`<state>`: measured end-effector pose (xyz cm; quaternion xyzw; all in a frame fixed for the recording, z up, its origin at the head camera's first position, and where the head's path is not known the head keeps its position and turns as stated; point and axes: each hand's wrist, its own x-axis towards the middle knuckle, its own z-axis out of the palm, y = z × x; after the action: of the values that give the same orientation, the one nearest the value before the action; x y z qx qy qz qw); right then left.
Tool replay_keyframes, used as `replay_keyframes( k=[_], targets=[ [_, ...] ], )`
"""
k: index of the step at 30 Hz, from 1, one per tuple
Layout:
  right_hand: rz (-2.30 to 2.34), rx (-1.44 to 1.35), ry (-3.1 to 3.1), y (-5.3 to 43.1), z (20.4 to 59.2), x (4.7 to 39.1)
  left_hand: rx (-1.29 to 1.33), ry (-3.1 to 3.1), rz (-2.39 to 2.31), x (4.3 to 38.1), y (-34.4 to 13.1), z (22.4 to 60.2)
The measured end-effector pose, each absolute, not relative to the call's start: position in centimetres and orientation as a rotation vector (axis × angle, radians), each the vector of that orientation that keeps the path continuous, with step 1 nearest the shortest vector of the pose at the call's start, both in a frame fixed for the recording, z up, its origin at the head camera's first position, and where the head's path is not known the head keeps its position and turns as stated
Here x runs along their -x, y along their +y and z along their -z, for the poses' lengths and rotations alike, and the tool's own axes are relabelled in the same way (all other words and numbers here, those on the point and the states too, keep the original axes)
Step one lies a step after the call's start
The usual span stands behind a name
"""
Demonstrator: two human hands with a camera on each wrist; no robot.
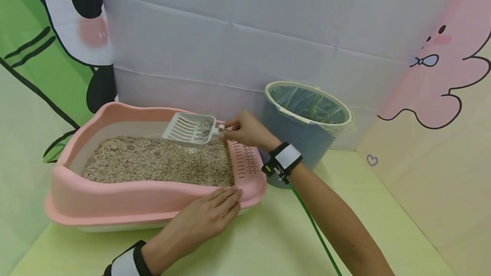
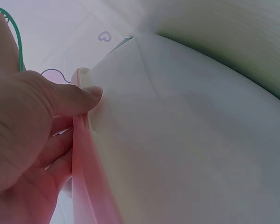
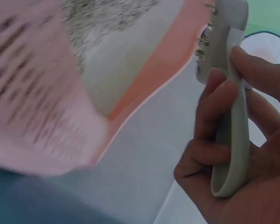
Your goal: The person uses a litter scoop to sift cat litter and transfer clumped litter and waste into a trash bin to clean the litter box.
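A pale slotted litter scoop [image 1: 190, 128] is held level over the back right part of a pink litter box [image 1: 134, 201]. Small clumps lie in it near the handle. My right hand [image 1: 251, 130] grips its handle [image 3: 238, 144], fingers curled round it in the right wrist view. Grainy tan litter [image 1: 153, 161] fills the box's floor. At the box's front right corner, my left hand [image 1: 205, 215] holds the rim. The left wrist view shows the thumb [image 2: 91, 95] under the lip and the other fingers on the pink outer side.
A blue bin [image 1: 299, 137] with a cream rim and a clear liner stands just right of the box, behind my right wrist. A slatted pink ledge [image 1: 247, 161] forms the box's right end. Printed cloth walls [image 1: 238, 46] rise close behind the pale green tabletop [image 1: 291, 233].
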<state>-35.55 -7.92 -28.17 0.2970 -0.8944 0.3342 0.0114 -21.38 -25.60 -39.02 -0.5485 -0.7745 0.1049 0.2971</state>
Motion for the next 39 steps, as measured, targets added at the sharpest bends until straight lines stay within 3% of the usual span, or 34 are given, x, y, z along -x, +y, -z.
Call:
replay_keyframes(
  k=[4, 10, 19, 25, 31, 39],
  targets=[
    [-0.837, -0.957, -2.834, -5.7, 29.2, 34.7, 1.467, -2.062, -0.273, 21.4, -25.5, 39.0],
    [-0.976, -0.907, -2.850, -4.2, 28.7, 33.3, 1.480, -2.038, -0.220, 21.4, -25.4, 39.2],
    [-1.148, -0.854, -2.780, -3.4, 21.2, 31.7, 1.497, -2.035, -0.192, 21.5, -24.9, 39.3],
    [-1.202, -0.769, -2.711, 1.0, 16.3, 31.7, 1.499, -2.060, -0.219, 21.6, -25.6, 39.0],
    [-0.907, -0.458, -2.763, 9.1, 14.8, 30.9, 1.500, -2.089, -0.214, 21.8, -26.1, 38.7],
    [-0.061, -0.300, -2.660, 15.7, 18.1, 28.8, 1.514, -2.074, -0.163, 21.7, -26.0, 39.2]
  ],
)
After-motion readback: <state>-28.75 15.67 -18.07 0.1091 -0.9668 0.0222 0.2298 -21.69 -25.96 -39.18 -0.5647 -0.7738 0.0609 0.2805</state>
